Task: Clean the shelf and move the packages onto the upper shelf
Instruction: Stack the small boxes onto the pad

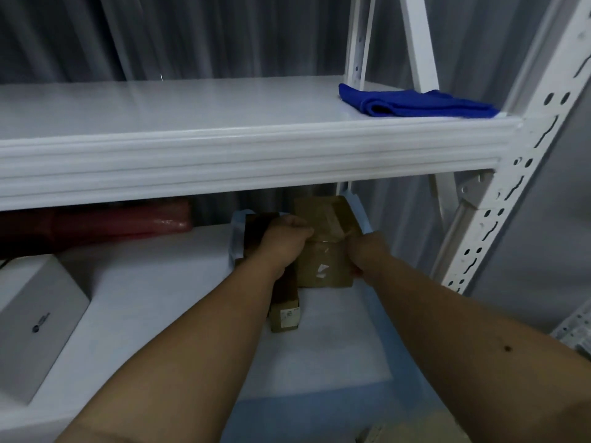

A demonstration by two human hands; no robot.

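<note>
Head view: looking forward and down from close range, facing the upper shelf (198,145) edge and the lower shelf (153,282) beneath.

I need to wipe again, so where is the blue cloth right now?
In the head view the blue cloth lies folded at the right end of the upper shelf, beside the white upright.

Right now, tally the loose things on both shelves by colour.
Brown taped cardboard packages: 3
Blue folded cloth: 1
Red wrapped roll: 1
White flat box: 1
Total: 6
</note>
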